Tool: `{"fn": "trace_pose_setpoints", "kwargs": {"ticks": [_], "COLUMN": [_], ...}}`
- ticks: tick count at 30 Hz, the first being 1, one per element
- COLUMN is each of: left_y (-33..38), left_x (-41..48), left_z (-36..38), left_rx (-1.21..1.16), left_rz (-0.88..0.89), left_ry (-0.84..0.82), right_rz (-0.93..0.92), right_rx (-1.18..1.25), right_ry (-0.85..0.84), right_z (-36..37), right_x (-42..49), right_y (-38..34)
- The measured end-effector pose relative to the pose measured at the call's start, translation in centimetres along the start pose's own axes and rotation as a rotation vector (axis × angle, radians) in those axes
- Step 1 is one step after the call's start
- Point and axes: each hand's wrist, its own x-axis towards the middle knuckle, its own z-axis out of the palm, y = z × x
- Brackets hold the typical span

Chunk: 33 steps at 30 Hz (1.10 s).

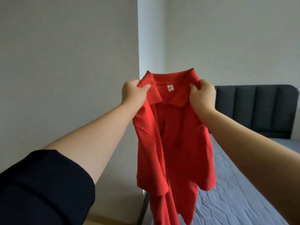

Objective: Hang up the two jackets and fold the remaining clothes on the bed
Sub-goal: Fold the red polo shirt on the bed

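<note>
A red polo shirt (175, 143) hangs in the air in front of me, collar up, with a small white label inside the neck. My left hand (132, 93) grips the shirt's left shoulder beside the collar. My right hand (203, 95) grips the right shoulder at the collar's other end. Both arms are stretched out at chest height. The shirt's body and short sleeves droop down over the near left edge of the bed (243, 192). No jackets or other clothes are in view.
The bed has a blue-grey sheet and a dark padded headboard (259, 111) at the right. A dark bed frame edge (143, 207) runs below the shirt. Pale walls meet in a corner (138, 46) behind the shirt. A strip of light floor (113, 220) shows at the bottom.
</note>
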Motion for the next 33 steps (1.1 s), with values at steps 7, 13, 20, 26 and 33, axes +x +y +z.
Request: {"fn": "trace_pose_setpoints", "kwargs": {"ticks": [7, 13, 20, 26, 33], "left_y": [1.4, -8.3, -21.3, -29.0, -31.2], "left_x": [-1.2, -5.3, -11.8, -11.1, -9.5], "left_z": [4.8, 8.7, 14.7, 18.9, 23.7], "left_rx": [0.005, 0.591, 0.790, 0.199, -0.208], "left_rz": [-0.097, -0.237, -0.399, -0.807, -0.677], "left_ry": [-0.153, -0.516, -0.575, -0.450, -0.608], "right_rz": [-0.046, 0.117, 0.343, 0.407, 0.319], "right_rx": [-0.209, -0.681, -0.915, -0.725, -0.454], "right_ry": [-0.039, -0.516, -0.615, -0.502, -0.490], "right_z": [-6.2, -4.8, 1.6, 7.8, 13.7], "right_x": [2.4, -0.1, -6.3, -5.3, -4.0], "right_y": [3.1, 13.7, 26.0, 31.4, 34.6]}}
